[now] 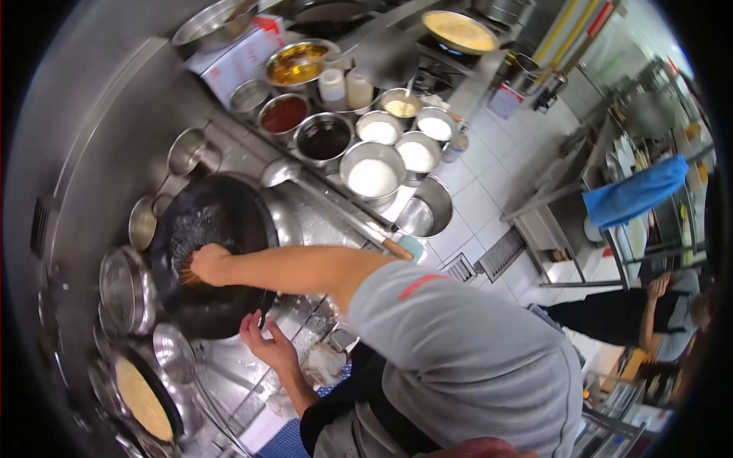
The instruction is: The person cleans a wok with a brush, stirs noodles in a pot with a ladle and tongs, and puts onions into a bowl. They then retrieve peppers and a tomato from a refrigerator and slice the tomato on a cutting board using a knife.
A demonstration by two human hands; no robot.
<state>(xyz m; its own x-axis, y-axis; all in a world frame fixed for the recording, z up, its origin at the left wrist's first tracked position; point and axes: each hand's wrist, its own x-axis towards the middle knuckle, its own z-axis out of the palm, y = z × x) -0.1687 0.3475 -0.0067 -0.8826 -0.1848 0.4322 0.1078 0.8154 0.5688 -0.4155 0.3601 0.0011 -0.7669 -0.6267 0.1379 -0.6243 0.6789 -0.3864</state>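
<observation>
A large dark wok (pixel 237 225) sits tilted over the metal worktop, its inside wet and foamy near the far side. My right hand (pixel 210 265) reaches into it, fingers closed around a bamboo wok brush (pixel 189 273) whose bristles press against the inner wall. At the wok's near rim is my left hand (pixel 269 345), its fingers and thumb around a dark part of the edge, partly hidden. Beside the wok lie a skimmer (pixel 174 353) and a long-handled ladle (pixel 280 172).
Steel pots of white powder (pixel 372 177) and dark sauce (pixel 324 137) line the counter. A pan with a pale flat layer (pixel 143 398) stands at lower left; another pan (pixel 460 32) sits over a flame. Another person (pixel 641 313) stands at right, near a blue cloth (pixel 637 192).
</observation>
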